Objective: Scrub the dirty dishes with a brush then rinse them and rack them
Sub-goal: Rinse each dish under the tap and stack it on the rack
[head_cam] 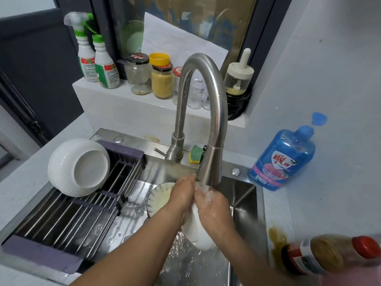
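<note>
Rinsing step: left grip point(182, 196) and right grip point(214, 211) both clasp a white ceramic dish point(199, 236) under the curved steel tap point(208, 96), over the steel sink point(245, 195). Next it likely needs lifting left onto the purple-framed steel rack point(61, 223).

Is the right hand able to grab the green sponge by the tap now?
Probably not yet. The right hand holds the white dish with the left hand under the water, and the tap spout hangs between it and the sponge. It would have to let go first.
</note>
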The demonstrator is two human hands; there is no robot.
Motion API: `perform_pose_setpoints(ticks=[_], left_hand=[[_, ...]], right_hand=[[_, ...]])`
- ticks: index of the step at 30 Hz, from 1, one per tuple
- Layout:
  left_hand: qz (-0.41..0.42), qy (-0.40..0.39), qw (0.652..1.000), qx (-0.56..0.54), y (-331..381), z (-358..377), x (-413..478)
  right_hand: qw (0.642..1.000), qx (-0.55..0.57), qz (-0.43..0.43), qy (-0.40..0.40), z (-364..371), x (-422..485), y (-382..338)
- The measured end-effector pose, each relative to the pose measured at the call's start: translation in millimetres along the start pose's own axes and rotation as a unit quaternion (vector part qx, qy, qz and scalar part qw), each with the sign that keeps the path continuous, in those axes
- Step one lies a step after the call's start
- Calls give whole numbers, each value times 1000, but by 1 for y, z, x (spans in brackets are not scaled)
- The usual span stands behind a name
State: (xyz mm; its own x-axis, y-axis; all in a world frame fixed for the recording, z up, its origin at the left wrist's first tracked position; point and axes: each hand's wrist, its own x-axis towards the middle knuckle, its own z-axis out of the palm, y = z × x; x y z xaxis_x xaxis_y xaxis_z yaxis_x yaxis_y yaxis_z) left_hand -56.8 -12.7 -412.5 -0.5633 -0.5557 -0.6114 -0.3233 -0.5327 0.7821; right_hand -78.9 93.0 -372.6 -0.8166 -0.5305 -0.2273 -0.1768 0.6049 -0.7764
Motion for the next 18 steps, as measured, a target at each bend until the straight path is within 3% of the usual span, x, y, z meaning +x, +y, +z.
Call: perform_pose_setpoints(ticks=[2,6,12,18], left_hand=[[-36,18,999,-4,-3,-2,7],[-93,74,991,-63,-23,-15,13],[-163,107,966,-168,-53,-13,-1],[43,6,999,-19,-62,-1,-19]], right_hand=[[999,21,27,8,-3,0,0],[975,205,79,33,-6,-1,1],[960,235,95,116,-2,0,2],[958,231,58,162,16,0,1]])
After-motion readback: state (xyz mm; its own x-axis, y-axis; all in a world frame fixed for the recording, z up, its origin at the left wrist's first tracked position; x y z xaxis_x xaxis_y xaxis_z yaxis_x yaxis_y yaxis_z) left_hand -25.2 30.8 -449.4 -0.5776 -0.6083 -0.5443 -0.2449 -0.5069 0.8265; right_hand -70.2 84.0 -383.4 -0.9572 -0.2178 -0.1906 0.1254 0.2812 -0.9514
